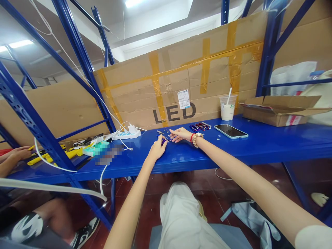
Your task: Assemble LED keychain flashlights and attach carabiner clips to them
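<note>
A small blue piece (163,140) is gripped in the fingertips of the left hand (156,148), low over the blue bench (186,152), while the right hand (182,134) is held just beside it with fingers partly spread — whether anything is pinched there cannot be told. Close two-handed handling of one piece seems to be the step in hand; a steady left grip and precise right fingertips appear to be called for. Loose small metal parts (162,132) are scattered just beyond the hands, and blue and red metal pieces (200,127) are grouped past the right wrist. Farther right, a phone (230,131), a lidded cup (227,108) and an open carton (276,116) are set down; to the left, a white power strip (129,133) is placed. The bench is backed by a taped cardboard panel (135,100) marked "LED" — and another person's hand (22,152) is glimpsed at far left.
</note>
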The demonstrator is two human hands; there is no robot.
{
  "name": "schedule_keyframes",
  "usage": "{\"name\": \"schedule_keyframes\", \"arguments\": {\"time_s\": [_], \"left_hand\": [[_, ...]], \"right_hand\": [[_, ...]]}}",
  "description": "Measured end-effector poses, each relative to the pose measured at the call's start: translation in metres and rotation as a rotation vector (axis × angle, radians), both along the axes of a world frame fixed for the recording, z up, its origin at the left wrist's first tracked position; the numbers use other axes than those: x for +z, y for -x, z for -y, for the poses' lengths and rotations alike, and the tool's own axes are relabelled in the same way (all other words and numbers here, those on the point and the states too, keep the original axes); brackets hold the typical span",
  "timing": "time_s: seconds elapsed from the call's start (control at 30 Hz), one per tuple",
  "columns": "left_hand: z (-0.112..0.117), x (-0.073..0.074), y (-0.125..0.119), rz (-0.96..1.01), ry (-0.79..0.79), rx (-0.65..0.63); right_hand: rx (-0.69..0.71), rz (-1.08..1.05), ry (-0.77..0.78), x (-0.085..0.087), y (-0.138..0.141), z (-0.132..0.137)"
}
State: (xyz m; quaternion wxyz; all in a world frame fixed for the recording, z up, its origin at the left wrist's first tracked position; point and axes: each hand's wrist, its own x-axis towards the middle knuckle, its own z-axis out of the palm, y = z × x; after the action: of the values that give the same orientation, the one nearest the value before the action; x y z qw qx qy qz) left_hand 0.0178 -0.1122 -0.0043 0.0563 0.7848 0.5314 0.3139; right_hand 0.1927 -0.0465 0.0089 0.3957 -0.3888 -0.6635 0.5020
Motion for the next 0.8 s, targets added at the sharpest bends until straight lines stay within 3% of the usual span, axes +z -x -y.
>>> {"name": "schedule_keyframes", "arguments": {"time_s": [0.33, 0.5, 0.8], "left_hand": [[0.005, 0.003, -0.004, -0.033, 0.013, 0.049], [0.004, 0.004, -0.002, 0.016, 0.012, 0.184], [0.005, 0.006, -0.003, 0.003, 0.018, 0.257]], "right_hand": [[0.122, -0.038, 0.155, 0.002, 0.0, 0.003], [0.194, -0.026, 0.183, 0.006, -0.001, 0.007], [0.434, 0.215, 0.337, 0.012, -0.004, 0.017]]}}
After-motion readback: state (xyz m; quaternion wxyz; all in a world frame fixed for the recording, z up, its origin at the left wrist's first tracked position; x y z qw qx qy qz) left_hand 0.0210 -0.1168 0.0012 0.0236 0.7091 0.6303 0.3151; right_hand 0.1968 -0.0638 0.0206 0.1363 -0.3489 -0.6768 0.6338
